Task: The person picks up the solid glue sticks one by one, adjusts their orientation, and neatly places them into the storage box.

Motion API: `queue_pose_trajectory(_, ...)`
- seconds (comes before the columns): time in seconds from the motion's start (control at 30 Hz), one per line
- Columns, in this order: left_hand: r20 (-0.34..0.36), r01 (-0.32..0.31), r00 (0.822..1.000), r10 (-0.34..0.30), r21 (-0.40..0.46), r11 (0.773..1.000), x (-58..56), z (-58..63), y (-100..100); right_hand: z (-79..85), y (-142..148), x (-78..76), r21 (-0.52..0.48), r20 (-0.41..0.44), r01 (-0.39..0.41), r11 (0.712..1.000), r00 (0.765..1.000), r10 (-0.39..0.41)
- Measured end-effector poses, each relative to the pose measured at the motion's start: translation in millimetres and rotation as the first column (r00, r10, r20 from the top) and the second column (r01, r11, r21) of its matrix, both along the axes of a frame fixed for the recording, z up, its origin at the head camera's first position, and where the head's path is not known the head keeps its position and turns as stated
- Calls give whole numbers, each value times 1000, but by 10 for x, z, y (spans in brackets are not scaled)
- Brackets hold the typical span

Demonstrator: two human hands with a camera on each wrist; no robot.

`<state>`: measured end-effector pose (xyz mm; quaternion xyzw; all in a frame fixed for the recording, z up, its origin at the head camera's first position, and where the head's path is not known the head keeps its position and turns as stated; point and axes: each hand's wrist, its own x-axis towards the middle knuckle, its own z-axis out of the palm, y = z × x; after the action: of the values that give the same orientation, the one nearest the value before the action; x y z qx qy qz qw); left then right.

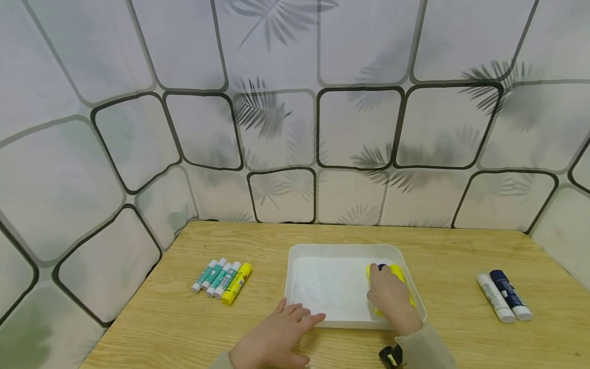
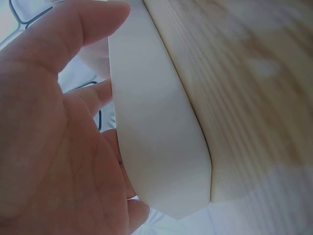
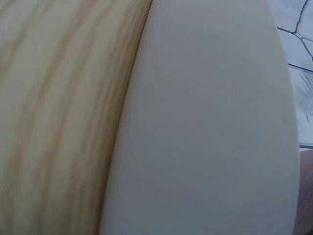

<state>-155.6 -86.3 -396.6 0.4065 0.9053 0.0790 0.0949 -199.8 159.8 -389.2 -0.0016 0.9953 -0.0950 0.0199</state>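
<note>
In the head view a white tray (image 1: 332, 287) lies on the table. My left hand (image 1: 278, 335) is at its front left corner, fingers spread and loosely extended over the rim. The left wrist view shows the left hand's thumb (image 2: 83, 29) on the near side of the tray wall (image 2: 151, 112) and fingertips behind it. Inside the tray's right end, my right hand (image 1: 389, 294) reaches down over yellow glue sticks (image 1: 397, 270). A dark blue end (image 1: 381, 266) shows beside its fingertips. The hand covers most of them; I cannot tell whether it grips one.
On the left lie several green-and-white glue sticks (image 1: 215, 278) beside a yellow one (image 1: 237, 284). A white glue stick (image 1: 495, 297) and a dark blue one (image 1: 510, 294) lie to the right. Patterned fabric (image 1: 286, 128) stands behind the wooden table (image 1: 156, 328).
</note>
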Motion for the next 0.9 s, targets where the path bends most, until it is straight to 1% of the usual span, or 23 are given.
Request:
queue_pose_trajectory(0.2,-8,0,1000,0,-2,1000,1,4,1,-1,1,0,5,-7,2,1000,1000,-2)
queue_pose_trajectory(0.43,-3,-2,1000,2,7,1000,4,20,3,4,-5,-17,-4,31,18,1000,999,-18)
queue_pose_trajectory(0.63,-24,10,1000,-10,20,1000,7,21,-2,1,-5,-18,-3,37,21,1000,999,-20)
queue_pose_trajectory(0.9,-5,3,1000,-3,18,1000,2,16,0,-28,10,-36,-4,36,25,1000,999,-25)
